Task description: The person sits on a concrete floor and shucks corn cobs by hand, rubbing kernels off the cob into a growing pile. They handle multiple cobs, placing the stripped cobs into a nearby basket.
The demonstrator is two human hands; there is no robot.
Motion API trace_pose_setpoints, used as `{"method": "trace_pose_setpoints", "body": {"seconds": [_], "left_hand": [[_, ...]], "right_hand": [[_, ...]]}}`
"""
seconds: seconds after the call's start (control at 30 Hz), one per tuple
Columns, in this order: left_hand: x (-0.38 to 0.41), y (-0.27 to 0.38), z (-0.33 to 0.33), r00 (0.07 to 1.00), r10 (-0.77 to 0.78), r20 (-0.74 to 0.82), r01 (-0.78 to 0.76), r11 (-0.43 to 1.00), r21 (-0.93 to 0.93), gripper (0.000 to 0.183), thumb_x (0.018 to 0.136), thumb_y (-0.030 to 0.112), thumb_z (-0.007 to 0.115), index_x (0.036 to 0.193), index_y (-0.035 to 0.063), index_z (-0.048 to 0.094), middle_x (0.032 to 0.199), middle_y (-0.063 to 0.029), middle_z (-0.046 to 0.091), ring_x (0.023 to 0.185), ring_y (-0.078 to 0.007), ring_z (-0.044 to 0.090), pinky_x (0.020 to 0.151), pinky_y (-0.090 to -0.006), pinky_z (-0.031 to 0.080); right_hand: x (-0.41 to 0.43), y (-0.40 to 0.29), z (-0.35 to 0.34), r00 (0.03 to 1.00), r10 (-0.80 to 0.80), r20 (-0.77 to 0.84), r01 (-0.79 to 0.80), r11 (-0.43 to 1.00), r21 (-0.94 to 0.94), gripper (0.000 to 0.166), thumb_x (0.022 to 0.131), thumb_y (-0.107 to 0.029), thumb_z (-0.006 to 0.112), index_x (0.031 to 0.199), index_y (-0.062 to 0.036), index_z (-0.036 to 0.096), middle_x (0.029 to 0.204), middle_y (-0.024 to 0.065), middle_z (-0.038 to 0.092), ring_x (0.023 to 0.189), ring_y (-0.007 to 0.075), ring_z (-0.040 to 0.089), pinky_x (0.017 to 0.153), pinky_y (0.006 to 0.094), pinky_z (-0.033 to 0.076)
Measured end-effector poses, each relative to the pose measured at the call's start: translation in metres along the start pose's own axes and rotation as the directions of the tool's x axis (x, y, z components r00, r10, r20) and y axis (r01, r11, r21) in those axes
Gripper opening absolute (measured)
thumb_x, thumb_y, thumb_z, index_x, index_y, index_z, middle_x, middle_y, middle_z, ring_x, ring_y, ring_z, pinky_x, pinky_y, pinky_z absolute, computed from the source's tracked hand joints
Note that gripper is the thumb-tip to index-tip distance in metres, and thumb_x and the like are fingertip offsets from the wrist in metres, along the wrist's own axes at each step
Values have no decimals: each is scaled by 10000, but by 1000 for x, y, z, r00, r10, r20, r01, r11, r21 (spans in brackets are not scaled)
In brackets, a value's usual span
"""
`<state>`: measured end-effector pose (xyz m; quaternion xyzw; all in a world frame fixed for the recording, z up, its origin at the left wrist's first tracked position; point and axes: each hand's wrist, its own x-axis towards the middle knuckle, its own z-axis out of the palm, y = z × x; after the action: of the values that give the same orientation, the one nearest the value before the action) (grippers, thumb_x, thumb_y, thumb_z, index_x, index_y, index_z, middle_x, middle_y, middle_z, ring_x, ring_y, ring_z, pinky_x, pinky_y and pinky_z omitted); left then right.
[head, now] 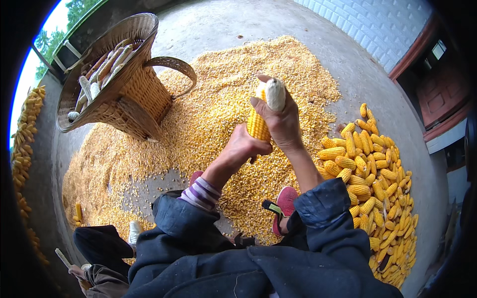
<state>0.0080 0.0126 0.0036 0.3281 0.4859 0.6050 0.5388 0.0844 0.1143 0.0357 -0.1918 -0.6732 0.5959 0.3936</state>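
Just in front of me, my left hand grips the lower end of a yellow ear of corn, held upright-slanting above the kernels. My right hand is closed around a bare whitish corncob, its thumb lying against the upper part of the ear. Cob and ear are side by side, and the fingers partly cover where they meet. Beneath both hands spreads a wide layer of loose corn kernels on the concrete floor.
A wicker basket of bare cobs stands at the upper left. Unshelled ears are heaped at the right. At the lower left, another person's hand holds a cob. More ears line the left edge. A pink shoe rests among the kernels.
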Motion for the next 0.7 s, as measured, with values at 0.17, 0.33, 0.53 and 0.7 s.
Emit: {"method": "trace_pose_setpoints", "body": {"seconds": [0.17,0.33,0.53,0.7], "left_hand": [[-11,5,9,999,7,34,2,968,-250,301,695,77,677,938,-20,529,683,-42,536,523,-129,525,438,-255,446],[-14,16,11,999,5,40,-5,1000,6,367,657,85,681,977,-28,542,704,-41,554,546,-112,524,463,-238,438],[-14,13,24,994,7,-105,26,951,309,336,694,160,760,917,17,553,759,-17,576,607,-100,542,519,-250,440],[-6,-4,24,955,178,-238,-65,906,419,293,698,199,741,843,16,563,689,-16,561,575,-101,530,493,-256,413]], "right_hand": [[3,-1,-5,1000,6,-4,-6,998,55,504,806,-296,767,1217,-81,571,989,55,658,866,148,632,725,274,521],[16,-16,-34,985,144,96,-172,866,469,649,872,-424,650,1352,-51,423,1037,167,639,930,215,649,823,321,534],[18,-13,-31,965,208,159,-251,905,344,584,841,-324,691,1269,7,472,997,185,650,895,236,659,790,345,543],[17,-17,-25,977,183,113,-208,938,277,411,837,-254,715,1123,2,568,884,128,664,806,184,652,724,299,526]]}}
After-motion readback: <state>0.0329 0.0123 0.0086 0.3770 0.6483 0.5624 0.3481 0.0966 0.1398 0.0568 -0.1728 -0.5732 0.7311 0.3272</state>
